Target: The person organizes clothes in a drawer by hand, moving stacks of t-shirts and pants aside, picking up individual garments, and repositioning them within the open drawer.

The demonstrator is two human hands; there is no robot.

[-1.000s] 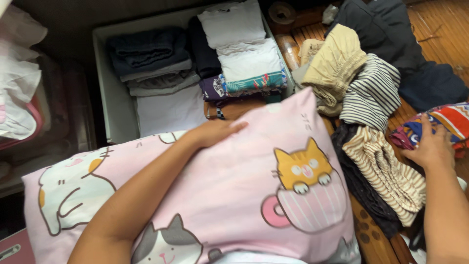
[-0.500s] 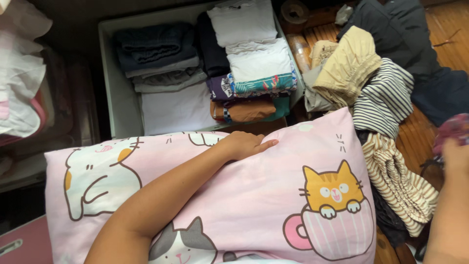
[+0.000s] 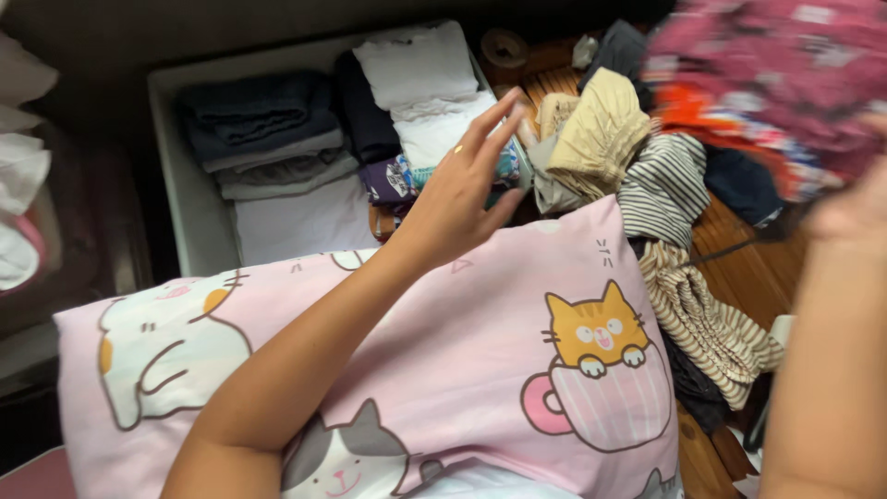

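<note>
Right hand [image 3: 855, 208] grips patterned red garment [image 3: 767, 83], blurred, at 2 o'clock. Left hand [image 3: 459, 189] open, fingers spread, above pink cat pillow [image 3: 480, 370], garment well to its 3 o'clock.

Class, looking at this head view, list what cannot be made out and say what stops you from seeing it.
- Head view: right hand, cut off by the right edge and blurred; its grip unclear.
- Patterned cloth, motion-blurred; its kind unclear.
- Drawer front, hidden by the pink cat pillow.
- Folded clothes, partly covered by the left hand.
</note>
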